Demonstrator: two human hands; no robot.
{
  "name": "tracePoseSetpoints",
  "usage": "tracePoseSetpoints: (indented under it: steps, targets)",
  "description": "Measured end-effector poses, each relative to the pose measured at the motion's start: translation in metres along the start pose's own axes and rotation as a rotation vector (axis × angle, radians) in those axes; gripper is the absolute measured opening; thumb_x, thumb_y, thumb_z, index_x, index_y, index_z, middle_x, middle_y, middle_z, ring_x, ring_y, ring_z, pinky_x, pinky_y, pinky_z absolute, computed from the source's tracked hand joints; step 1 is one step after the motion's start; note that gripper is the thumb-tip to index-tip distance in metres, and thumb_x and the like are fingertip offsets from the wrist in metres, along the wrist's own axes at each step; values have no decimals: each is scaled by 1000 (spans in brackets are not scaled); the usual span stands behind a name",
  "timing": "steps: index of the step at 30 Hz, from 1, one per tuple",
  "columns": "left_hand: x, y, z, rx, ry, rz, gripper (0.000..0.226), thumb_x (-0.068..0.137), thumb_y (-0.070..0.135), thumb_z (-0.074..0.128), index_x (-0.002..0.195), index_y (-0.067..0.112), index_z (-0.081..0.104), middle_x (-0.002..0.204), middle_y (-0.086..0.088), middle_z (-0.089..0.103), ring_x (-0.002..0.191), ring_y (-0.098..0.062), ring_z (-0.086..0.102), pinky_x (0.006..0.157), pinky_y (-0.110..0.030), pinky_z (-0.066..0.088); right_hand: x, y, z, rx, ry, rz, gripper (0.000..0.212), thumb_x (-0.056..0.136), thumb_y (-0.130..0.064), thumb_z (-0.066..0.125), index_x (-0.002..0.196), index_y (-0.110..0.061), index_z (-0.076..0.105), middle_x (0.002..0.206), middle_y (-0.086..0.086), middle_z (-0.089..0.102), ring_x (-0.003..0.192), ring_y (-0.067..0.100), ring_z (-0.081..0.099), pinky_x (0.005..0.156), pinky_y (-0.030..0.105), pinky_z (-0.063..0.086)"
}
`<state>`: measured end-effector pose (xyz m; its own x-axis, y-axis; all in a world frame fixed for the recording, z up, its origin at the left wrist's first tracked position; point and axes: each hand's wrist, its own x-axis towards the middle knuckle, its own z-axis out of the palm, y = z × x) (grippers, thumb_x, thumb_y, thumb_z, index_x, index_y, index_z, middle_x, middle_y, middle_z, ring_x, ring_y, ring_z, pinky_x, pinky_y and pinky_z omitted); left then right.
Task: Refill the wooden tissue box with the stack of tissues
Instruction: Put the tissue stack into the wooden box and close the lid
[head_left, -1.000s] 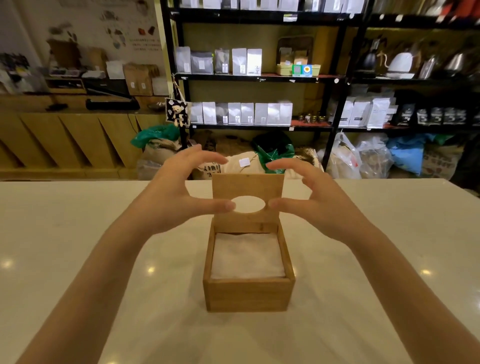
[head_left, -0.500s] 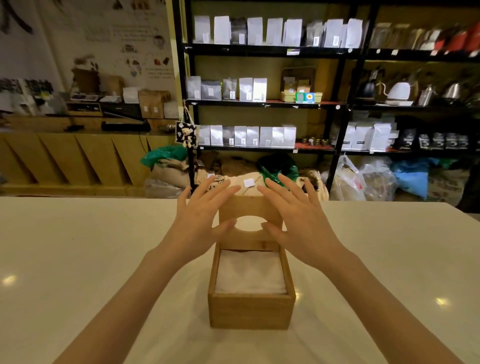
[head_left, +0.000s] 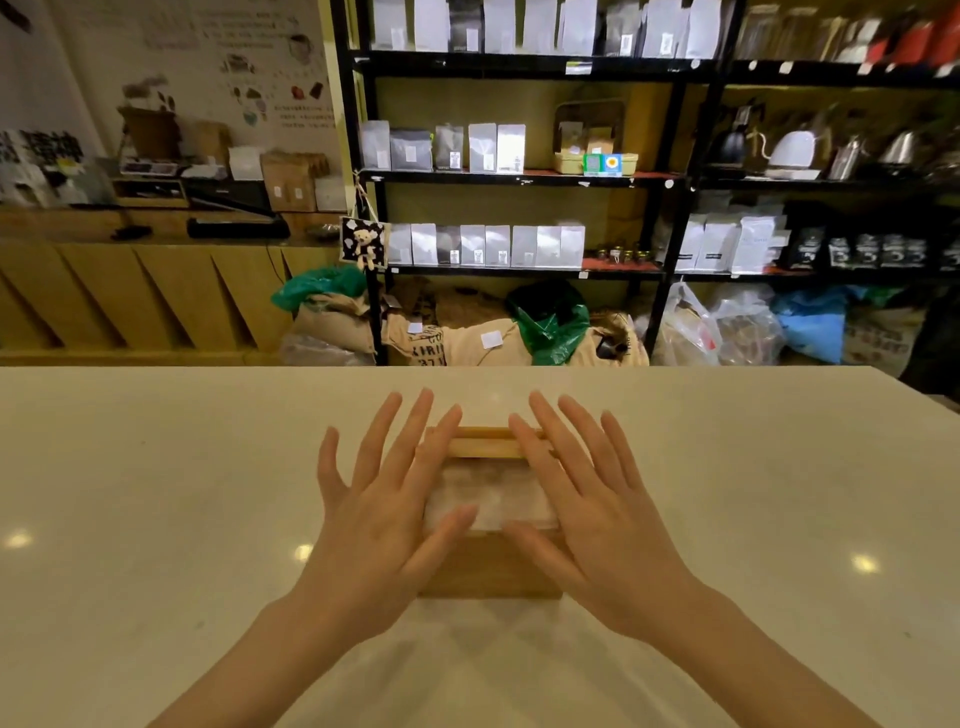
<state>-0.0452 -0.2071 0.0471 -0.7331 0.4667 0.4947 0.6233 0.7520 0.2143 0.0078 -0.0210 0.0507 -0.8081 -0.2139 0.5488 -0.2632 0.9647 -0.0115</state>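
Observation:
The wooden tissue box (head_left: 488, 571) stands on the pale counter (head_left: 156, 493) right in front of me. White tissues (head_left: 488, 496) fill its inside and show between my hands. Only a thin wooden strip of the lid (head_left: 483, 446) is visible at the box's far edge, lying under my fingertips. My left hand (head_left: 384, 519) covers the box's left side, palm down, fingers spread. My right hand (head_left: 597, 519) mirrors it over the right side. Neither hand grips anything. The picture is blurred around the thumbs.
Past the counter's far edge stand black shelves (head_left: 519, 176) with white bags and kettles. Sacks and plastic bags (head_left: 467, 338) lie on the floor below them. A wooden sideboard (head_left: 130, 291) runs along the left wall.
The upright lid with the oval hole has come down toward the box. Both hands have gone from flanking the lid to lying flat over the box top.

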Motion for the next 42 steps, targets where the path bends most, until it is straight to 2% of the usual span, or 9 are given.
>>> tracePoseSetpoints:
  steps: [6,14,19,23,25,28,31,38,42]
  targets:
    - [-29,2,13,13,-58,7,63,86,63,12,142,37,-5,155,4,0,140,-12,-11,108,-46,-15,-33,-9,23,-59,-22,19,71,89,-55,30,146,-17,8,155,8,12,141,23,5,113,43,4]
    - [-45,2,19,75,-61,17,59,89,56,16,141,29,22,152,-5,17,141,-22,1,108,-48,-6,-47,-10,37,-69,-13,11,66,88,-52,35,141,-15,25,151,6,27,138,23,19,113,44,10]
    - [-28,0,11,-121,31,37,52,88,56,18,114,31,55,143,8,32,137,-13,10,109,-38,-4,-34,-12,19,56,28,25,44,90,-44,37,117,-17,58,120,2,64,118,15,49,108,48,17]
    - [6,-9,6,-351,50,-26,37,85,49,36,98,32,65,120,19,50,129,-6,32,100,-24,12,8,-4,-2,223,-57,122,30,89,-39,38,88,-25,65,89,-9,66,91,9,55,106,42,21]
    - [19,-14,8,-343,-10,-38,40,80,52,41,111,34,59,129,13,49,132,-8,27,102,-27,15,29,1,-6,287,-113,158,22,89,-35,46,94,-27,66,97,-8,66,100,10,49,103,36,27]
    - [30,-22,19,-205,-233,-32,65,73,68,32,134,46,28,154,12,9,137,-4,-5,110,-39,2,55,9,-3,239,-179,112,20,87,-32,54,100,-29,68,129,-6,53,127,15,30,105,36,23]
    - [31,-27,28,-128,-309,-41,76,68,79,21,137,50,9,153,14,-17,134,-4,-23,109,-45,-12,73,15,2,303,-347,64,20,83,-34,61,100,-29,71,146,-7,37,138,15,16,111,37,16]
    - [32,-28,30,-152,-433,-106,76,66,79,24,134,54,2,153,13,-18,134,-5,-24,109,-45,-14,97,17,24,180,-650,-168,20,84,-35,57,99,-30,71,154,-4,23,141,20,1,113,42,3]
    - [32,-28,30,-175,-435,-102,74,68,76,27,134,54,3,153,12,-16,134,-3,-23,109,-44,-13,104,18,26,139,-680,-246,17,83,-35,59,91,-30,73,153,-3,25,141,21,1,113,42,3]
